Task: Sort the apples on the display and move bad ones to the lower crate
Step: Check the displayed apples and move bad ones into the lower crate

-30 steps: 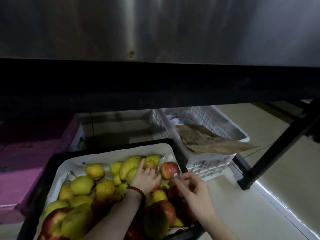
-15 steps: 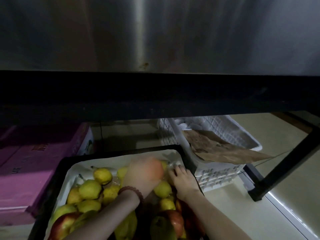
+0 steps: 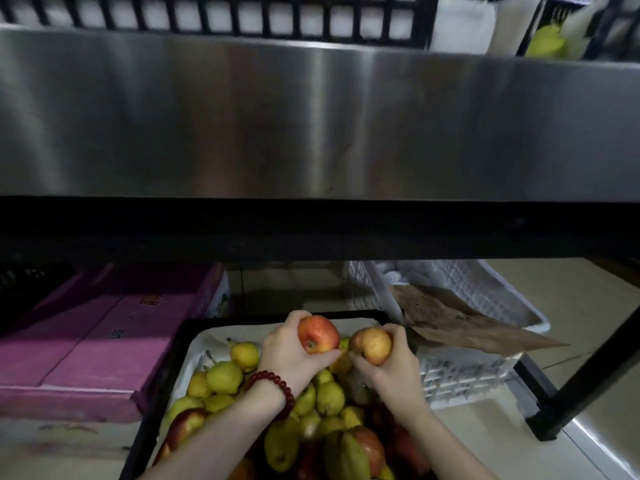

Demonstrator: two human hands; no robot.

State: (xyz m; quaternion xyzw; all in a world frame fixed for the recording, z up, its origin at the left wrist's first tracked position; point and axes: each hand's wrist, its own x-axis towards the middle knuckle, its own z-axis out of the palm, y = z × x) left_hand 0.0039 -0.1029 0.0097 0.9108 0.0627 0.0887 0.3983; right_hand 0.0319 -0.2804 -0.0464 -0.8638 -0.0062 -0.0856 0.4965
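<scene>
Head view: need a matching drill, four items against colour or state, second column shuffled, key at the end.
Items
1. left hand
2. right hand
3. cardboard box
4. slatted crate

Colour or state
A. white, brown paper draped over it
B. grips the red apple
C. magenta, lying flat
D. grips the yellow-pink apple

Pairs: 1-B, 2-D, 3-C, 4-A
</scene>
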